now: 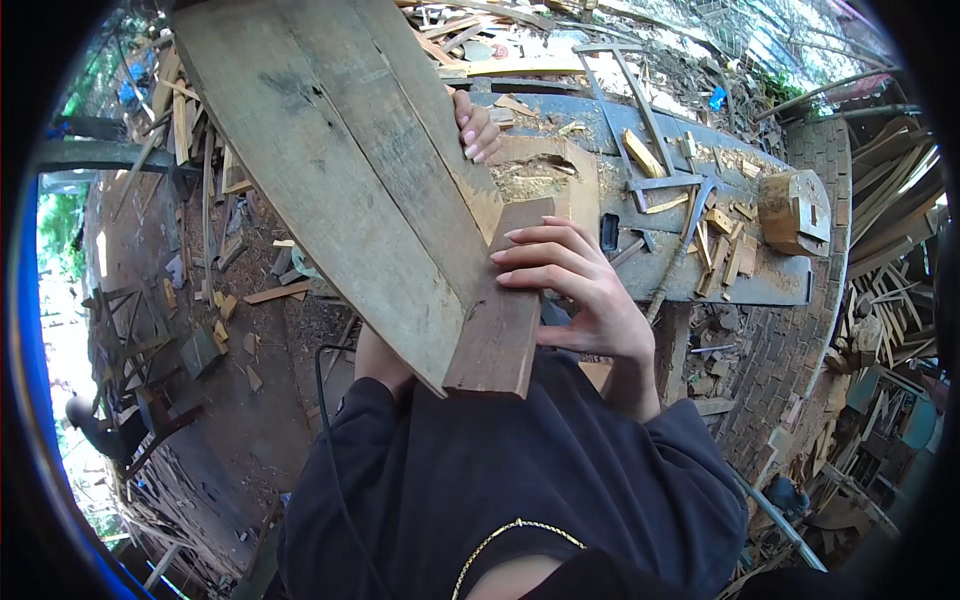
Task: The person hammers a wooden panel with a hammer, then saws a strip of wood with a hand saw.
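A wide, weathered wooden panel (340, 130) slants across the upper left, made of boards with visible seams. My left hand (476, 128) curls its fingers around the panel's far edge; the rest of that hand is hidden behind the wood. A short, dark brown wooden block (503, 310) lies against the panel's near right edge, close to my chest. My right hand (575, 280) grips this block from the right, fingers over its top face and thumb lower down. Beyond the block sits a pale wooden piece (583, 190) with a rough hollow.
A grey workbench (745, 280) carries a frame saw (665, 183), wood offcuts (722, 250), an adze-like tool (690, 215) and a round-sided wood block (785, 212). Scrap wood (185, 110) lies at left. A person (110, 430) is at far left.
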`<state>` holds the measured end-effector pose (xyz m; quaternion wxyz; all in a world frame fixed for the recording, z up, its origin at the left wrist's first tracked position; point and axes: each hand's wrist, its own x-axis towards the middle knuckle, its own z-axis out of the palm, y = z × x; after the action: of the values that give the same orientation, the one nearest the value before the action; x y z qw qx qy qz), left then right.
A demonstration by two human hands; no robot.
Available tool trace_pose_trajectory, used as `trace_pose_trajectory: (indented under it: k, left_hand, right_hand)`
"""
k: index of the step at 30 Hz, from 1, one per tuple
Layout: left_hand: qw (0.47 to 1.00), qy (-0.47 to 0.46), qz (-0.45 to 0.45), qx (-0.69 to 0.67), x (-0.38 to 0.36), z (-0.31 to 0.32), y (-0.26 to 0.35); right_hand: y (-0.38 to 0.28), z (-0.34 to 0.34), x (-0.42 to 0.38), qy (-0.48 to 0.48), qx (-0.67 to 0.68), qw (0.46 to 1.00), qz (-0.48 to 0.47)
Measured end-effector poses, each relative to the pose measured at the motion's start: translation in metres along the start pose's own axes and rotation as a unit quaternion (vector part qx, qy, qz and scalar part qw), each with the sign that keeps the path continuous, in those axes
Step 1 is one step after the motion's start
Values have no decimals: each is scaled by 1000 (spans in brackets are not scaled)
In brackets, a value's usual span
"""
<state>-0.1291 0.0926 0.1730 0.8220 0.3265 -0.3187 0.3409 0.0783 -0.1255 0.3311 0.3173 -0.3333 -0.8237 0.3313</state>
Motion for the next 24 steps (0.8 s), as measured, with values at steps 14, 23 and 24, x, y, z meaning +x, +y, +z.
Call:
trace_pose_trajectory:
  k: [14, 23, 24]
  left_hand:
    - [820, 508, 201, 171, -2, 59, -21]
    - [660, 699, 136, 240, 56, 113, -38]
    - [664, 702, 141, 216, 52, 110, -37]
  right_hand:
    - [47, 42, 2, 341, 281, 897, 20]
    - [89, 30, 16, 441, 425, 778, 138]
    - [89, 29, 17, 445, 424, 775, 146]
